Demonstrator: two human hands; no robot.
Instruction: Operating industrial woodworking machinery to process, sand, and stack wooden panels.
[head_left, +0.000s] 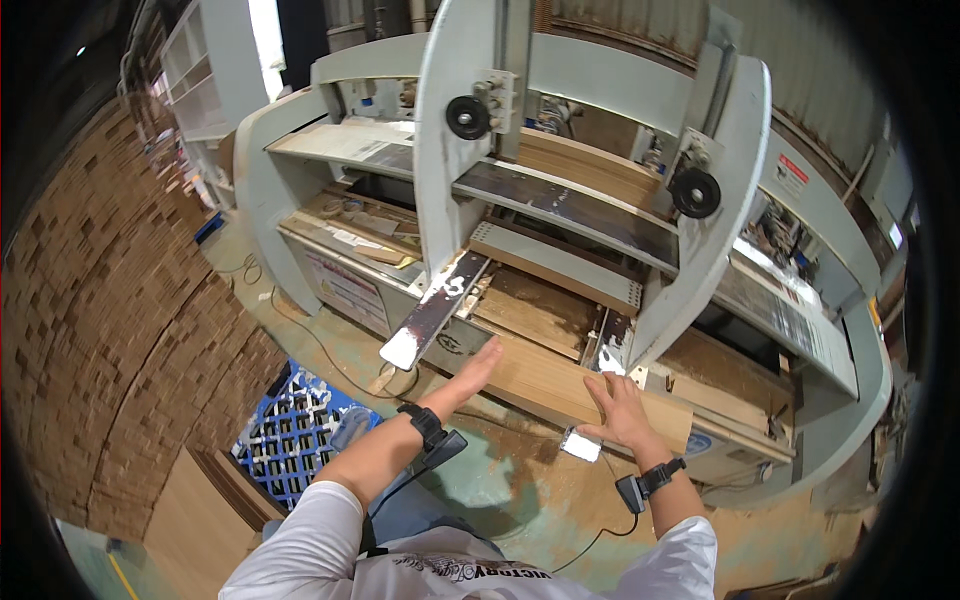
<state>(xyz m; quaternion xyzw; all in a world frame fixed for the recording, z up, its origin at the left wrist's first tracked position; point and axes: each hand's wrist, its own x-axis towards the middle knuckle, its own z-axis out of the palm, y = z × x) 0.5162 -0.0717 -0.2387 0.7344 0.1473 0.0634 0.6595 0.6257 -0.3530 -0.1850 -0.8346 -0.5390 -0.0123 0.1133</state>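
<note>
A light-brown wooden board [545, 378], or a flush stack of them, lies along the front of a large grey machine [440, 130]. My left hand [478, 370] is at the board's left end, its fingers stretched out and held side by side. Farther right, my right hand [622, 412] rests on the board with thumb and fingers apart. Neither hand is wrapped round anything. A dark flat metal bar [432, 312] with white smears juts from the machine left of the board, and a similar bar [614, 340] shows near my right fingertips.
Black round handwheels [467, 118] sit on the machine's uprights. Stacked wood pieces [120, 300] form a wall at left. A blue plastic pallet [300, 425] lies on the floor by brown panels [205, 515]. A cable [320, 345] crosses the floor.
</note>
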